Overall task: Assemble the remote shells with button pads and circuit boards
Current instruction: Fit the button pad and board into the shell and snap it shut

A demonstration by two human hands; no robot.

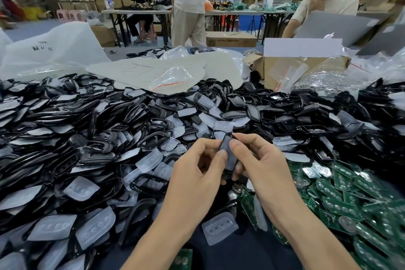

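Note:
Both hands meet over the middle of the table around one black remote shell with a translucent button pad laid in it. My left hand pinches its left edge, thumb on top. My right hand holds its right side, thumb pressing on the pad. A loose clear button pad lies below my wrists. Black shells mixed with clear pads cover the table to the left and behind. Green circuit boards are heaped at the right.
An open cardboard box with plastic bags stands at the back right. A flat pale sheet and a big plastic bag lie at the back. A person sits at the far right with a laptop; others are farther off.

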